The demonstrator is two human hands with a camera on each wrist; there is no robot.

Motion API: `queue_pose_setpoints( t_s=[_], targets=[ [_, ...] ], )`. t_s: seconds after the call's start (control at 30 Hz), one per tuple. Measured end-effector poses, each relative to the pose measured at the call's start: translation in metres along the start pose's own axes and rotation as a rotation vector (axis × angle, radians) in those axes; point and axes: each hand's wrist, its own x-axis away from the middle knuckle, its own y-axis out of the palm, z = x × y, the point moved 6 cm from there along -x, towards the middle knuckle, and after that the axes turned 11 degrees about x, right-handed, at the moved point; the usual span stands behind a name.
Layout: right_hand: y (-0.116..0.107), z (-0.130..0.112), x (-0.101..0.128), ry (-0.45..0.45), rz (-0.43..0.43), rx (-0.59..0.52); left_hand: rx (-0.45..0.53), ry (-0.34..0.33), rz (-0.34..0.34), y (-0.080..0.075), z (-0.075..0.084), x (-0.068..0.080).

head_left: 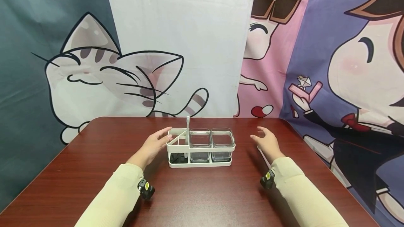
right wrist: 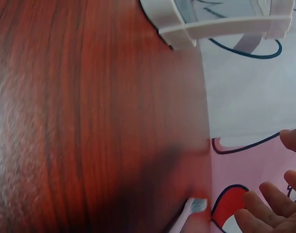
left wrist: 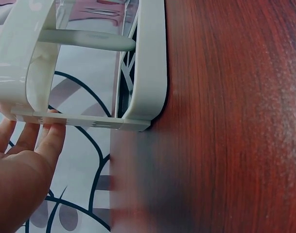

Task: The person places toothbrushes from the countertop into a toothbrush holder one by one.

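A white toothbrush rack stands on the table, with two clear square cups side by side in its middle and right. One toothbrush is upright in the left section; its pale handle shows in the left wrist view. My left hand is at the rack's left end, its fingertips touching the white side with relaxed fingers. Right of the rack, my right hand hovers with loosely bent, parted fingers, holding nothing. Beneath it a second toothbrush lies on the table, partly hidden by the hand and wrist.
The reddish-brown wooden table carries the rack near its far edge. Behind it hangs a cloth printed with a cartoon cat and figures. A small black camera sits on the left wrist, another camera on the right.
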Motion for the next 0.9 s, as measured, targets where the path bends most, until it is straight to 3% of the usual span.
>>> queue_pose_setpoints(
  t_s=[0.53,0.9],
  targets=[
    [-0.001,0.022,0.001,0.072,-0.001,0.080,-0.024,-0.021,0.006,0.000,0.001,0.002],
    [0.001,0.032,0.000,0.103,-0.068,0.167,-0.019,-0.025,0.009,0.000,0.001,0.001]
  ],
)
